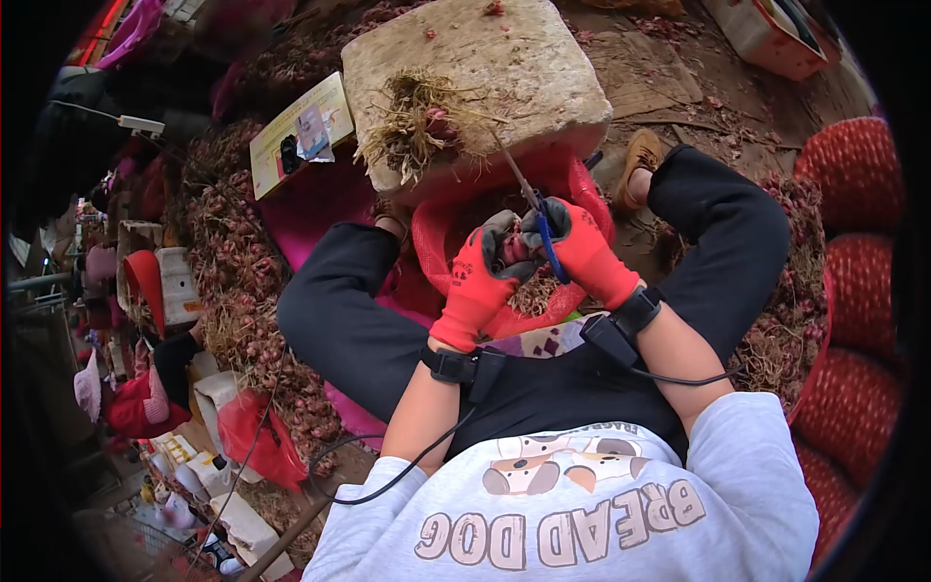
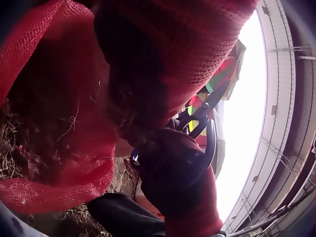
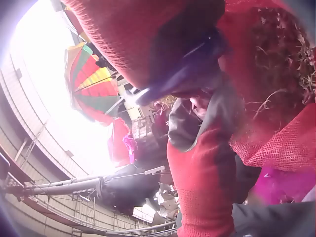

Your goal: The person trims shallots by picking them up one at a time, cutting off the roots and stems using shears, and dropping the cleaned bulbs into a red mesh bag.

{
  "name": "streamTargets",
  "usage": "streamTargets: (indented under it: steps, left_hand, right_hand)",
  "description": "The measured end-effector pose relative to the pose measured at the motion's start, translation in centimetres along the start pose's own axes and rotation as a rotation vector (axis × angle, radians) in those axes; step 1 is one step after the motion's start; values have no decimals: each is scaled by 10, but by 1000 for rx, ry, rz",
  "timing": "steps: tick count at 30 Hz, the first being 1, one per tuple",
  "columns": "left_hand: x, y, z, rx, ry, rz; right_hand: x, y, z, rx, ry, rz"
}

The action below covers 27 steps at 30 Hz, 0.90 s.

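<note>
In the head view both hands wear red gloves with grey palms and meet over a red mesh bag [image 1: 432,228]. The left hand [image 1: 478,281] has its fingers curled round reddish bulbs [image 1: 512,250], which look like shallots or small onions. Blue-handled scissors [image 1: 546,238] are gripped by the right hand [image 1: 585,254], their blades pointing away toward a pale block. Right fingertips touch or nearly touch the bulbs. In the right wrist view, a bulb [image 3: 199,104] shows at the left glove [image 3: 202,163]. Dark shadow hides the finger details in the left wrist view.
The pale foam-like block [image 1: 485,87] bears a bunch of dried stems [image 1: 412,126]. A yellowish box [image 1: 301,136] stands beside it. Heaped bulbs [image 1: 233,252] lie at left, filled red mesh sacks [image 1: 853,281] at right. Another person in red [image 1: 145,398] sits far left.
</note>
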<state>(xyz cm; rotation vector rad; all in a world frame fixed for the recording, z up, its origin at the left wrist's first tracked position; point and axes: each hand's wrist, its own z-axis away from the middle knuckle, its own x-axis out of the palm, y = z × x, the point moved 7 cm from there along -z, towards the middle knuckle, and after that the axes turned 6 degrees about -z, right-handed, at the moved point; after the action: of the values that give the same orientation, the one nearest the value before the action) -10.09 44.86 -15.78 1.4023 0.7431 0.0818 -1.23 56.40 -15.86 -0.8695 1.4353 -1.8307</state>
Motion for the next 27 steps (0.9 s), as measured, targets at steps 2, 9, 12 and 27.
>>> streamTargets:
  steps: [2, 9, 12, 27]
  left_hand:
    - [3, -10, -1, -43, 6, 215]
    - [8, -22, -4, -300, -95, 662]
    - [11, -36, -1, -339, -25, 742]
    - [24, -43, 3, -317, 27, 825]
  right_hand:
    - [-4, 8, -3, 42, -13, -142]
    - [-12, 12, 0, 28, -4, -257]
    - [-9, 11, 2, 71, -16, -175]
    - [-8, 19, 3, 143, 6, -146]
